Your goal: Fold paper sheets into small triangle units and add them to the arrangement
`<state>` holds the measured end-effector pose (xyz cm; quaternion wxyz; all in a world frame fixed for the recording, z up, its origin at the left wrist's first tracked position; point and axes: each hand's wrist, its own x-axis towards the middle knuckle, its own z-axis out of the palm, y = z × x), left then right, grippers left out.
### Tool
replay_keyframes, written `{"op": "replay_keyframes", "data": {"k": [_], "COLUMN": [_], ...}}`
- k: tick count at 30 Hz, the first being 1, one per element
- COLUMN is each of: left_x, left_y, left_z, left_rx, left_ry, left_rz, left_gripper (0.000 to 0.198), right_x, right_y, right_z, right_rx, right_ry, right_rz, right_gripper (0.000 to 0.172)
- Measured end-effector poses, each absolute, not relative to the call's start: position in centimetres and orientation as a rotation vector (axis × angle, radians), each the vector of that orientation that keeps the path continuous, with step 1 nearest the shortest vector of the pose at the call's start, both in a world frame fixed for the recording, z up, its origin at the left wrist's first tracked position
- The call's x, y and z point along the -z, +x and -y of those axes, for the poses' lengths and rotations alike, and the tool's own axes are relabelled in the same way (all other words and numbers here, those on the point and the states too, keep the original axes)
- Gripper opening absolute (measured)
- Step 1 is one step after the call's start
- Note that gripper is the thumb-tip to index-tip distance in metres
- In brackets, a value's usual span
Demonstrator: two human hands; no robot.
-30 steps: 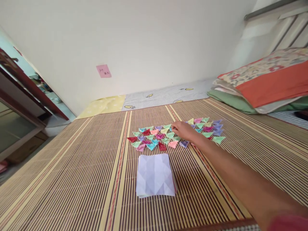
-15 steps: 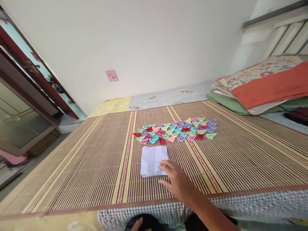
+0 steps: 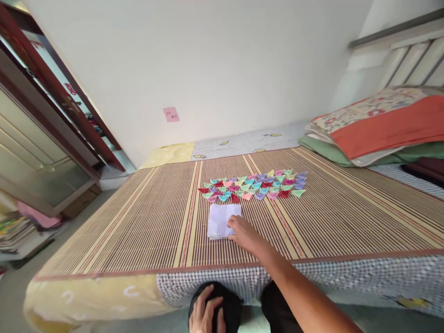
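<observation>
A small stack of white square paper sheets (image 3: 218, 221), with fold creases on top, lies on the striped mat. My right hand (image 3: 241, 231) is closed at the stack's right edge, fingers on the top sheet and thumb by the near right corner. How many sheets it grips is hidden. My left hand (image 3: 207, 312) rests on my dark-clad left knee, fingers apart and holding nothing. Just beyond the stack, several small folded paper pieces (image 3: 247, 196) in many colours lie in rows.
The striped mat (image 3: 145, 222) covers a bed against a white wall. Pillows (image 3: 378, 125) are piled at the right. A checked sheet (image 3: 347, 277) hangs over the near edge. A pink note (image 3: 171, 114) is on the wall. Books (image 3: 21, 233) lie at the far left.
My right hand has come from hovering with fingers apart to closing at the paper stack's edge. More of my left hand shows on my knee. The view has shifted slightly.
</observation>
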<state>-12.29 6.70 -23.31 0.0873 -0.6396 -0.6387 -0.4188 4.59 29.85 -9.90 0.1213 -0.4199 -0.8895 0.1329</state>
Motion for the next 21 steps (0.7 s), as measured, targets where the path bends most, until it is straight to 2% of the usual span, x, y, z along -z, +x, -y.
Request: {"op": "replay_keyframes", "data": {"k": [5,11,17,21], "left_x": [23.7,24.1,24.0,23.5], "left_y": [-12.2,-12.4,-12.4,-12.2], "left_z": [-6.6,-6.7,-6.8,-6.9], "left_rx": [1.259,1.277,1.295,1.316], "left_ry": [-1.93,-1.941,-1.924,-1.917], "left_rz": [1.909,1.902,1.899,1.889], "left_gripper": [0.027,0.03,0.03,0.03], "right_x": [9.7,10.0,9.3,9.1], "right_y": [4.6,4.4,6.3,6.3], "right_z": [-29.8,-29.6,-33.9,-36.4], "right_rx": [-0.379,-0.369,-0.284,-0.302], "right_ry": [-1.178,-1.165,-1.369,-1.393], "right_rz": [2.634,2.589,2.387,2.409], "right_gripper": [0.025,0.023,0.035,0.038]}}
